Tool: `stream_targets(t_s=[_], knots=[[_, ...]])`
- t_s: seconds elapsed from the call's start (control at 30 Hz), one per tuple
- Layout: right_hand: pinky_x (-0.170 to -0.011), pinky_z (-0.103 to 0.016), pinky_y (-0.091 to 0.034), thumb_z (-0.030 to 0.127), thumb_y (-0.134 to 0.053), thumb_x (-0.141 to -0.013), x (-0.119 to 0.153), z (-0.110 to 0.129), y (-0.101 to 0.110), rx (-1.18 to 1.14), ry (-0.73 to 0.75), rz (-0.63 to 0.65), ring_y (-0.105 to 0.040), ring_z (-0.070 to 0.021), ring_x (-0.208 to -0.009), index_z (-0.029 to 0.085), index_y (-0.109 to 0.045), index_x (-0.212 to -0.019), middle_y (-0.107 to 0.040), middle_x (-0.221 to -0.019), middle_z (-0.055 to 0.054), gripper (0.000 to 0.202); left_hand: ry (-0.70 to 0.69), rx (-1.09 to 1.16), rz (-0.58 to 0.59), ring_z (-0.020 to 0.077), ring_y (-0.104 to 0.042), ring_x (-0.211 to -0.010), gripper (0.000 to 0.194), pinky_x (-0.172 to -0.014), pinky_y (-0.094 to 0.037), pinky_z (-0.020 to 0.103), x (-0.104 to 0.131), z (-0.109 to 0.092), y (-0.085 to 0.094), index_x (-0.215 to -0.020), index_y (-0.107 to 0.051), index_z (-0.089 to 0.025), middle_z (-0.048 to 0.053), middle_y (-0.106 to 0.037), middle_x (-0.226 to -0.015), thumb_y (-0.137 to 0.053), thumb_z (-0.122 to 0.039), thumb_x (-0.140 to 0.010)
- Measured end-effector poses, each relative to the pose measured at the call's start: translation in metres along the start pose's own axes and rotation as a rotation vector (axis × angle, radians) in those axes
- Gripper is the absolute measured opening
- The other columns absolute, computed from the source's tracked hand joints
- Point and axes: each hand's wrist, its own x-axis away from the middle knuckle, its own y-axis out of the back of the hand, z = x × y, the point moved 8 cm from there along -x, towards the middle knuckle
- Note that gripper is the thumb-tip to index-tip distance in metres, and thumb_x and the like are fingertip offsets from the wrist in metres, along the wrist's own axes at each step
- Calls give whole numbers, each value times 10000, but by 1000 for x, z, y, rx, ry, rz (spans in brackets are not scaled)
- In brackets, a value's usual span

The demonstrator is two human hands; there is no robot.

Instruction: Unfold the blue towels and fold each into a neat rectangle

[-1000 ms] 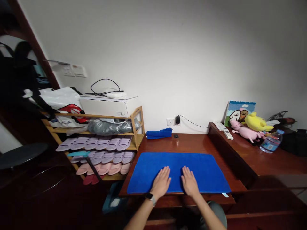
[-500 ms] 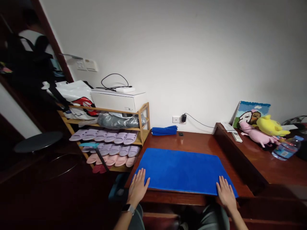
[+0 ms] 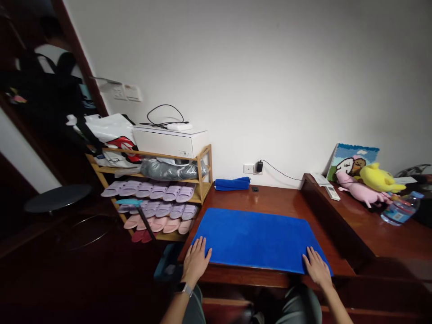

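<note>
A blue cloth (image 3: 254, 238) lies spread flat on the reddish-brown wooden table (image 3: 270, 200). On its near left corner rests my left hand (image 3: 196, 261), palm down, fingers extended, with a watch on the wrist. My right hand (image 3: 317, 265) lies palm down on the near right corner, fingers spread. Neither hand holds anything. Against the wall at the table's back left is a folded or rolled blue cloth (image 3: 232, 183).
Left of the table stands a wooden rack (image 3: 206, 180) with slippers, a white box (image 3: 165, 140) and a bag. A round stool (image 3: 57, 198) is farther left. On the raised right surface are plush toys (image 3: 362, 189) and a bottle (image 3: 401, 209). A person (image 3: 56, 54) stands at the far left.
The view has shifted slightly, so the rack and stool appear a little farther right. Both hands stay flat on the cloth's near corners.
</note>
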Motion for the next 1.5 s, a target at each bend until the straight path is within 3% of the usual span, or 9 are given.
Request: stream_targets(t_s=[0.1,0.17,0.3,0.4,0.5,0.63,0.8,1.2,1.5], knots=[[-1279,-492,-371,526,-219,-1012,-7,29,19,-23,69,-38,-487,-309,-1540,165,-575,-1578,-512,-1676,-132,760,-3,5,3,354,-625,-1403,545,-1189,-470,526,-23,-16,14,-1355,-759,-156,183,-702,-1483,-394,-429,-1056],[-1304,-492,-321,488,-215,-1035,-10,62,26,-5,116,-45,-432,-300,-1578,177,-557,-1594,-483,-1699,-118,725,-53,43,13,335,-608,-1424,532,-1225,-435,513,-41,-38,18,-1368,-753,-171,171,-701,-1489,-385,-407,-1066],[-1341,-505,-211,469,-210,-1065,-8,131,17,13,210,30,-272,-288,-1654,249,-468,-1662,-370,-1768,-47,686,-152,137,143,296,-441,-1582,547,-1313,-320,511,-60,-80,2,-1550,-613,-245,102,-519,-1687,-417,-419,-1070],[-1341,-506,-189,486,-207,-1072,-5,155,1,14,220,82,-242,-277,-1663,300,-395,-1697,-341,-1782,-23,679,-138,149,210,307,-393,-1611,570,-1324,-292,545,-56,-83,-17,-1604,-549,-287,87,-458,-1727,-449,-447,-1066],[-1342,-482,-178,500,-188,-1071,-6,155,-9,39,197,91,-225,-256,-1669,341,-352,-1710,-325,-1789,3,679,-118,141,207,321,-372,-1621,587,-1331,-266,560,-50,-69,-27,-1633,-506,-311,72,-430,-1742,-433,-485,-1077],[-1349,-500,-161,489,-211,-1083,-6,152,-7,22,209,79,-231,-270,-1667,333,-350,-1711,-351,-1778,-13,661,-134,132,169,330,-366,-1622,587,-1321,-269,581,-49,-58,-32,-1638,-492,-357,49,-444,-1738,-416,-514,-1078],[-1354,-497,-136,463,-194,-1100,-4,154,-3,56,200,105,-196,-273,-1675,290,-304,-1728,-285,-1801,-31,660,-134,143,160,318,-372,-1620,606,-1323,-260,582,-50,-60,-35,-1639,-490,-332,89,-429,-1744,-405,-540,-1076],[-1353,-483,-140,525,-173,-1088,-3,153,-7,95,203,119,-184,-260,-1679,310,-267,-1733,-262,-1808,0,686,-103,134,213,316,-326,-1638,607,-1332,-223,571,-47,-62,-32,-1652,-469,-336,66,-395,-1767,-393,-531,-1082],[-1341,-515,-203,527,-239,-1068,-4,151,-11,49,213,72,-260,-281,-1658,366,-372,-1698,-344,-1783,2,664,-38,131,216,356,-271,-1655,603,-1329,-196,599,-46,-60,-29,-1637,-485,-388,44,-379,-1777,-441,-548,-1057]])
